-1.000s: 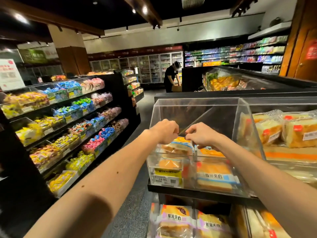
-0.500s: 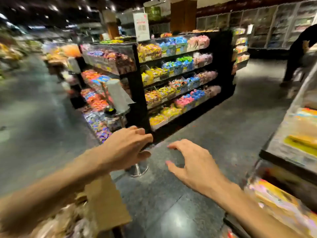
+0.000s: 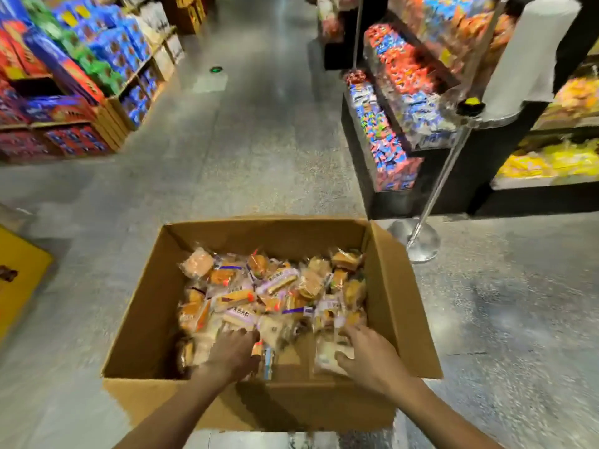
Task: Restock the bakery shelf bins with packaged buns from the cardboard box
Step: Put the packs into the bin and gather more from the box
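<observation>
Much restocking remains: cardboard box (image 3: 146, 303), lower centre, holds many packaged buns (image 3: 275, 286); right hand (image 3: 369, 358) grips a pale packet (image 3: 325, 358), left hand (image 3: 231, 354) fingers (image 3: 241, 334) among packets, grip cannot be told.

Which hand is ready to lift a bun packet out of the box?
Probably the right hand: its thumb and fingers curl round a pale packet in the cardboard box. The left hand lies on the pile, its grip blurred.
</observation>
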`<action>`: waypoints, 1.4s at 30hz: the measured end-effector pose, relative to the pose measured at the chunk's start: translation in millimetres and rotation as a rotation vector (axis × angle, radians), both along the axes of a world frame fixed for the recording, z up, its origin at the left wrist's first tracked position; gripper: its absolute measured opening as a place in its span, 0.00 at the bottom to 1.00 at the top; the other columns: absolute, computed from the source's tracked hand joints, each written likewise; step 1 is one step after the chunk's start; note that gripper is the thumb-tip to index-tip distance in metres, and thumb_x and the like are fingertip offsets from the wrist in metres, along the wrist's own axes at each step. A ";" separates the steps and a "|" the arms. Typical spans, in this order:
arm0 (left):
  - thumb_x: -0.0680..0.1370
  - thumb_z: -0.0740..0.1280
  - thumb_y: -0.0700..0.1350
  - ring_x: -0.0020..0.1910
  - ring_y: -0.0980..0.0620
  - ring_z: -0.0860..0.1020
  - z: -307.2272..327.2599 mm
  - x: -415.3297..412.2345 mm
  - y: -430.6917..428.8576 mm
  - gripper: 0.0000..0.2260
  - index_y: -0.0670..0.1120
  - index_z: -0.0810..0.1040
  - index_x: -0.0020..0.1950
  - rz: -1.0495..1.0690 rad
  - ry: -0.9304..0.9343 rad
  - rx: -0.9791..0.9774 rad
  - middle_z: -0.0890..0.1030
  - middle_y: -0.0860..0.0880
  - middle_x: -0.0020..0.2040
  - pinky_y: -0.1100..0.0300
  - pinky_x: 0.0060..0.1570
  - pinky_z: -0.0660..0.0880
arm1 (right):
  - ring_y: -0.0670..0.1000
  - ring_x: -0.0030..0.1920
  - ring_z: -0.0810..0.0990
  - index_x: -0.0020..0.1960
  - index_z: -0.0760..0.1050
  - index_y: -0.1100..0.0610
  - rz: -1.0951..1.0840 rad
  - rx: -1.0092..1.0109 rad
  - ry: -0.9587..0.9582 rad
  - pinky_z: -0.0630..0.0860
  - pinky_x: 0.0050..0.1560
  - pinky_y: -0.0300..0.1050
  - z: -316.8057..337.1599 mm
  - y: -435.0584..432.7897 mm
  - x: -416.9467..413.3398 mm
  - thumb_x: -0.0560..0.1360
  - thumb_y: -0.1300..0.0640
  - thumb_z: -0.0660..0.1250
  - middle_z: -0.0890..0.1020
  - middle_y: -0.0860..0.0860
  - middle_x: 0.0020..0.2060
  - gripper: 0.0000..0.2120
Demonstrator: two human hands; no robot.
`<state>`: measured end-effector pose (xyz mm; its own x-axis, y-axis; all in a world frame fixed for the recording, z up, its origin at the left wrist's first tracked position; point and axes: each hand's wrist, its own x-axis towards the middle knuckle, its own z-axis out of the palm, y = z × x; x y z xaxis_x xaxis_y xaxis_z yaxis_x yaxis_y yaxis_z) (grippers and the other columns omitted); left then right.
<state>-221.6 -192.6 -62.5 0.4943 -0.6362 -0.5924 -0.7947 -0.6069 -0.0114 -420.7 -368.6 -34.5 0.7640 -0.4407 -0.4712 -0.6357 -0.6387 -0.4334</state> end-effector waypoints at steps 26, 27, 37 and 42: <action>0.63 0.57 0.80 0.76 0.26 0.44 -224.9 228.4 -35.7 0.53 0.61 0.39 0.80 0.010 -0.217 -0.163 0.41 0.36 0.80 0.26 0.66 0.59 | 0.65 0.78 0.42 0.80 0.43 0.50 0.025 -0.124 0.278 0.57 0.75 0.64 -248.6 -65.9 247.4 0.68 0.49 0.79 0.42 0.59 0.79 0.55; 0.63 0.51 0.81 0.76 0.25 0.46 -230.1 227.7 -32.2 0.51 0.61 0.42 0.80 -0.016 -0.251 -0.187 0.44 0.36 0.80 0.25 0.65 0.61 | 0.65 0.78 0.42 0.80 0.45 0.50 0.028 -0.125 0.271 0.55 0.75 0.63 -250.3 -65.7 247.8 0.67 0.48 0.79 0.42 0.59 0.79 0.55; 0.75 0.68 0.59 0.75 0.26 0.55 -236.0 237.7 -8.0 0.24 0.53 0.66 0.67 -0.147 -0.234 -0.339 0.47 0.40 0.79 0.30 0.60 0.71 | 0.62 0.79 0.51 0.80 0.49 0.46 -0.079 0.010 0.259 0.59 0.74 0.61 -241.7 -65.2 238.7 0.71 0.51 0.77 0.43 0.51 0.80 0.48; 0.75 0.70 0.55 0.73 0.28 0.63 -215.3 231.5 -0.7 0.20 0.53 0.71 0.65 -0.159 -0.128 -0.345 0.60 0.39 0.77 0.32 0.56 0.75 | 0.60 0.77 0.57 0.79 0.50 0.44 -0.103 0.072 0.260 0.63 0.74 0.60 -224.1 -60.9 226.5 0.72 0.51 0.76 0.56 0.55 0.78 0.46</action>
